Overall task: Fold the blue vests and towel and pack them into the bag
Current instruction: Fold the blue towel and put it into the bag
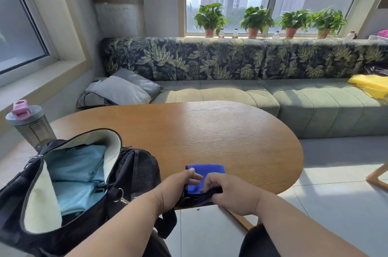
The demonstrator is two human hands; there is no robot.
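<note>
A small folded blue towel point(206, 172) lies near the front edge of the wooden table point(220, 137). My left hand point(178, 188) grips its left side, thumb on top. My right hand point(228, 191) pinches the towel's near edge, where a dark fabric part point(201, 198) bunches under my fingers. To the left stands an open black backpack point(134, 168) with a cream lining. Light blue folded vests point(77, 172) lie inside it.
A grey bottle with a pink lid point(27, 124) stands behind the backpack at the table's left. A green sofa point(315, 107) with grey cushions point(123, 88) runs behind the table. Yellow cloth point(371, 86) lies on the sofa's right end. A wooden leg point(378, 175) shows at far right.
</note>
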